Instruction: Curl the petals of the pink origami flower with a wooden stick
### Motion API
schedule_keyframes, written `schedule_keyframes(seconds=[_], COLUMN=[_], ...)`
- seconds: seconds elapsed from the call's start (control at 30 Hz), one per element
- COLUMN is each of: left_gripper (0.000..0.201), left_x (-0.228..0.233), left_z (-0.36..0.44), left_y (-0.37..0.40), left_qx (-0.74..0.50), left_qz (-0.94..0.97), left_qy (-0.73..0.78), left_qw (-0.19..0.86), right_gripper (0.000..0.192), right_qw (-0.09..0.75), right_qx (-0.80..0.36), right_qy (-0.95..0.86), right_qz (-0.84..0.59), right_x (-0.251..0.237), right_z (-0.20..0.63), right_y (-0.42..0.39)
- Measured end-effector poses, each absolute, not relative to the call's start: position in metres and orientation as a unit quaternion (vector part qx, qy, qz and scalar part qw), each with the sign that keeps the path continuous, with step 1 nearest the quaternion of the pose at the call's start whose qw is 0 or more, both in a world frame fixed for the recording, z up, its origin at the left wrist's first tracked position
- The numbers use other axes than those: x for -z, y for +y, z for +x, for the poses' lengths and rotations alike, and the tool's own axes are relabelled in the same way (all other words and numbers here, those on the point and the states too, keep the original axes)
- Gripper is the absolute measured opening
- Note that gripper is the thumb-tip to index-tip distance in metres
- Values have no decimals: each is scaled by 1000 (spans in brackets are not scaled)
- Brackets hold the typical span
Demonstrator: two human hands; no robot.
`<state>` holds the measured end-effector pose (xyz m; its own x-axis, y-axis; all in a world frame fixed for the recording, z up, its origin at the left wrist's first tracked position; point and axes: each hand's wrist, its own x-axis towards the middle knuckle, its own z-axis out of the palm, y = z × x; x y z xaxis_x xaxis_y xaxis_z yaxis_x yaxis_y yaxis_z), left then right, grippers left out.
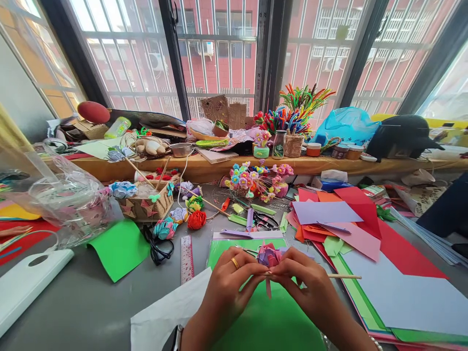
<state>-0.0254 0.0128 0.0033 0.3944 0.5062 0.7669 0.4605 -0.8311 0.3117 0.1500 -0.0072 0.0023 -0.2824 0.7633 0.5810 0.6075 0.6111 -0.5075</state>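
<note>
A folded paper flower [268, 254] in purple and pink sits at the fingertips of both hands. My left hand [232, 280], with a ring and a watch, pinches its near side. My right hand [307, 280] pinches it from the other side, the fingertips of both hands meeting. A thin wooden stick [345, 276] sticks out to the right behind my right hand. Below the flower hangs a narrow pink paper strip [268, 288]. Green paper [270, 321] lies under my hands. Fingers hide the flower's base.
Coloured paper sheets [336, 214] are piled at the right. Scissors [266, 222], a ruler [186, 258], glasses [158, 246] and finished paper flowers [196, 219] lie about. A white power strip [34, 287] is at the left, and a cluttered windowsill [204, 165] runs along the back.
</note>
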Motion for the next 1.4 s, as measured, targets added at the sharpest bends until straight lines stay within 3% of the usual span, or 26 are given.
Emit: schedule_keyframes(seconds=[0.23,0.63,1.13,1.33,1.4], left_gripper=[8,11,14,13,24], left_x=[-1,1,-1,2,2], left_z=[-24,-21,-19,-21,-24], left_y=[10,8,5,6,7], left_qx=[-446,-444,-457,-450,-448], left_qz=[833,837,841,834,822], left_qy=[322,319,283,318,348], left_qw=[51,1,-64,-13,52], right_gripper=[21,34,21,24,24], right_qw=[415,406,367,401,412], right_qx=[-62,-126,-233,-156,-133], right_qy=[-803,-766,-756,-770,-770], right_qz=[-424,-482,-489,-471,-470], right_x=[2,1,-7,-4,-3], right_z=[150,145,151,147,147], right_y=[-7,-8,-7,-7,-7])
